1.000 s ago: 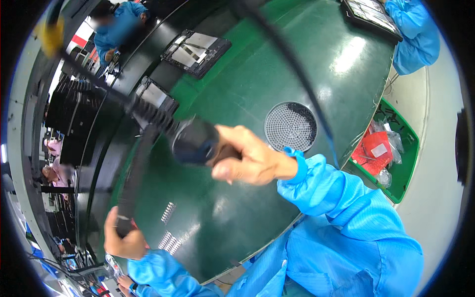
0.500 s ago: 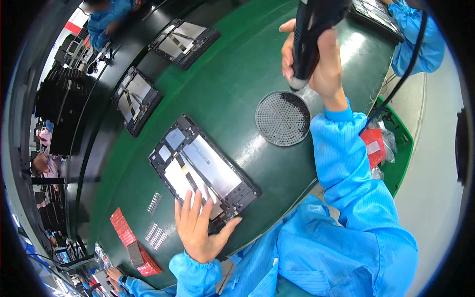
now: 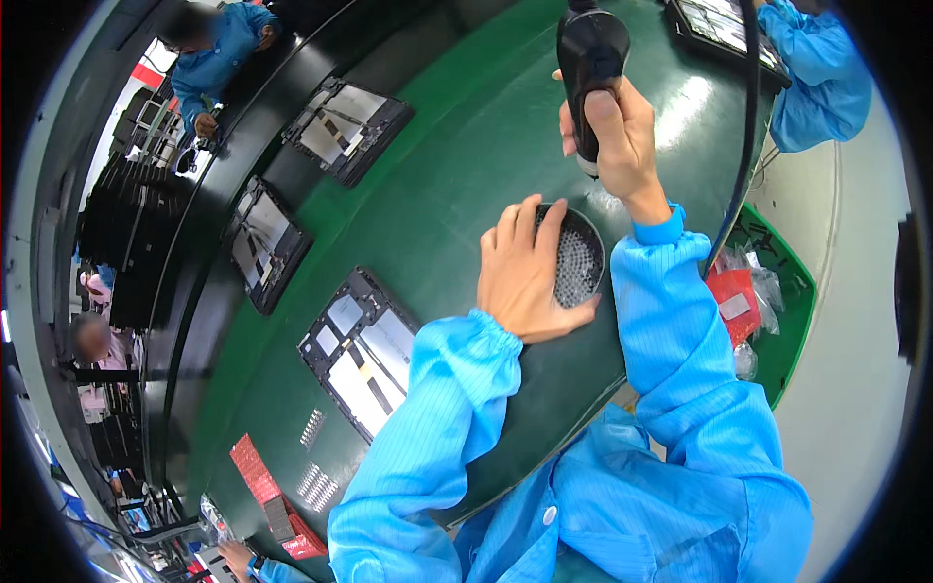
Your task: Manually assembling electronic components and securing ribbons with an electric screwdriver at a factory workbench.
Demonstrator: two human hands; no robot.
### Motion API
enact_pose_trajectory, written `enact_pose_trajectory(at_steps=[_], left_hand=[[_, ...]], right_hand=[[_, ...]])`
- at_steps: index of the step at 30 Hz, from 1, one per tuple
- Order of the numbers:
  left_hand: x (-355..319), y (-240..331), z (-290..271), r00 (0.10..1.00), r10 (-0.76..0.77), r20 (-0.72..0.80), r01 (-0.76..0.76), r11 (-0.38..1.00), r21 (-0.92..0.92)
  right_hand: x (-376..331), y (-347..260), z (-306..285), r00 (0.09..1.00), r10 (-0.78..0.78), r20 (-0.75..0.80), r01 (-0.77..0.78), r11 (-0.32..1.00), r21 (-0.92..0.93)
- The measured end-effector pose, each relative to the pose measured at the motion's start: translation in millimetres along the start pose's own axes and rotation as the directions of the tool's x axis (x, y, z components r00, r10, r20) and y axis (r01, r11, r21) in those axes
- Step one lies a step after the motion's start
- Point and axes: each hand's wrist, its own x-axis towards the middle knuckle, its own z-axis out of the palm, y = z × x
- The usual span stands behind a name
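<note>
My right hand grips a black electric screwdriver, held upright with its tip pointing down just above a round black screw tray. A black cable runs from the tool down the right side. My left hand rests flat over the left part of the screw tray, fingers spread on its rim. To the left of my left forearm lies an open tablet chassis showing its inner parts on the green belt.
Two more open tablet chassis lie further up the belt, and another sits at the top right by a blue-sleeved person. A green bin holds red and clear bags. Red boxes lie at lower left.
My left hand left the near tablet chassis and moved right onto the screw tray. My right hand kept the screwdriver raised above the tray.
</note>
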Motion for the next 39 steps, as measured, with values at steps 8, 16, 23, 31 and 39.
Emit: enact_pose_trajectory(at_steps=[8, 16, 23, 31, 39], left_hand=[[-3.0, -34.6, -14.3, 0.982, -0.044, -0.186, 0.02, 0.991, -0.129], [-2.6, -44.0, -15.0, 0.975, -0.036, -0.217, 0.017, 0.996, -0.091], [-1.2, -50.8, -15.1, 0.973, -0.086, -0.213, 0.074, 0.995, -0.063], [-5.4, -40.3, -14.2, 0.997, -0.069, -0.038, 0.076, 0.969, 0.235], [-24.6, -47.8, -36.5, 0.972, 0.054, 0.23, -0.127, 0.94, 0.316]], right_hand=[[-0.6, -3.5, 15.5, 0.997, 0.063, 0.04, -0.066, 0.994, 0.092], [-4.9, -1.5, 18.0, 0.996, 0.055, 0.077, -0.062, 0.993, 0.1], [-3.0, -1.1, 22.5, 0.997, 0.056, 0.054, -0.059, 0.996, 0.061], [-7.9, -0.2, 24.3, 0.996, 0.041, 0.081, -0.048, 0.995, 0.088], [-8.7, -3.7, 17.6, 0.996, 0.049, 0.081, -0.056, 0.994, 0.095]])
